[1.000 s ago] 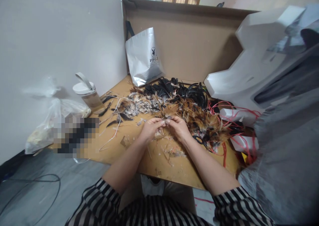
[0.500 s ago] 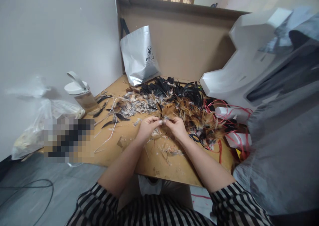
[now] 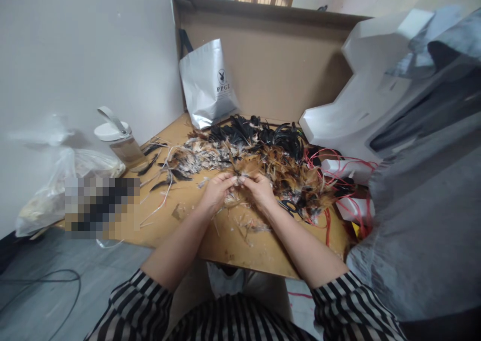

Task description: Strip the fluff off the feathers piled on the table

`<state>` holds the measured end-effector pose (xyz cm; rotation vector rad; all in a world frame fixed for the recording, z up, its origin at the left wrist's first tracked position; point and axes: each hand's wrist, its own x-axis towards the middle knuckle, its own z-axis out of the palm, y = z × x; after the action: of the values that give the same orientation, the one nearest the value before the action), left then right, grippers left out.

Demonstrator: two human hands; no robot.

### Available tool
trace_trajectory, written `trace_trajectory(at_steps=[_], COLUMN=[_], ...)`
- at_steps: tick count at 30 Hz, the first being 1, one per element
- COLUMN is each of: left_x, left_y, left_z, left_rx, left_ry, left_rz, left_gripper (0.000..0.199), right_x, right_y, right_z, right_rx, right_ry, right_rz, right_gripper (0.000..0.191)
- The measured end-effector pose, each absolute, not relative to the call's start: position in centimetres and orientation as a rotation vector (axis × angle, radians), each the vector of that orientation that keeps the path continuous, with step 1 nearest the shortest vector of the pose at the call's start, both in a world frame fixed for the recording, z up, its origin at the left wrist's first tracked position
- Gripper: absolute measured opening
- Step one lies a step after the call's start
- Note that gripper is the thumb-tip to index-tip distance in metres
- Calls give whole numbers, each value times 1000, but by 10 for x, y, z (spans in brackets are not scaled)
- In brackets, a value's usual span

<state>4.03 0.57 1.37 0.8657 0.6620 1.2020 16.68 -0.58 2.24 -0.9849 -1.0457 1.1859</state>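
My left hand [image 3: 220,190] and my right hand [image 3: 258,188] meet fingertip to fingertip over the table, pinching the base of a small bunch of brown feathers [image 3: 245,165] that fans out away from me. Right behind and to the right lies a heap of brown feathers [image 3: 287,173]. Farther back are black feathers [image 3: 244,131], with pale, fluffy feathers [image 3: 201,153] to their left. Black-handled scissors [image 3: 290,207] rest right of my right hand, partly under the brown heap. Feather scraps [image 3: 251,226] lie in front of my hands.
On the brown table [image 3: 195,236] a silver bag [image 3: 206,88] leans at the back and a lidded bottle [image 3: 122,143] stands left. A plastic bag [image 3: 56,193] sits far left. Red string [image 3: 327,226], white foam [image 3: 338,120] and grey fabric [image 3: 432,221] occupy the right.
The camera view has shifted slightly. Both hands stay together at the bunch's base, and the feathers in them now lean lower, with the dark upright one no longer standing out.
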Motion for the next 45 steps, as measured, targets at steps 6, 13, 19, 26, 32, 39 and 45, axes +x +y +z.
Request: trace_trajectory(at_steps=[6, 13, 19, 26, 32, 39, 45], left_x=[38, 40, 43, 41, 39, 35, 35], left_y=[12, 11, 9, 8, 10, 12, 9], left_z=[10, 9, 9, 11, 11, 12, 16], left_rx=[894, 964, 961, 777, 668, 506, 443], left_ry=[795, 816, 822, 687, 639, 523, 520], left_rz=[1342, 1326, 1291, 1259, 1257, 1240, 1186], left_gripper=[24, 26, 29, 29, 25, 14, 11], right_x=[171, 170, 170, 173, 173, 172, 172], right_y=[-9, -14, -13, -8, -8, -8, -6], right_z=[30, 36, 38, 33, 33, 34, 30], right_rx=[-1052, -1013, -975, -967, -984, -960, -885], right_ry=[-1110, -1260, -1209, -1165, -1095, -1073, -964], right_rz=[935, 789, 818, 883, 951, 1021, 1154], right_gripper=[22, 19, 17, 17, 20, 20, 22])
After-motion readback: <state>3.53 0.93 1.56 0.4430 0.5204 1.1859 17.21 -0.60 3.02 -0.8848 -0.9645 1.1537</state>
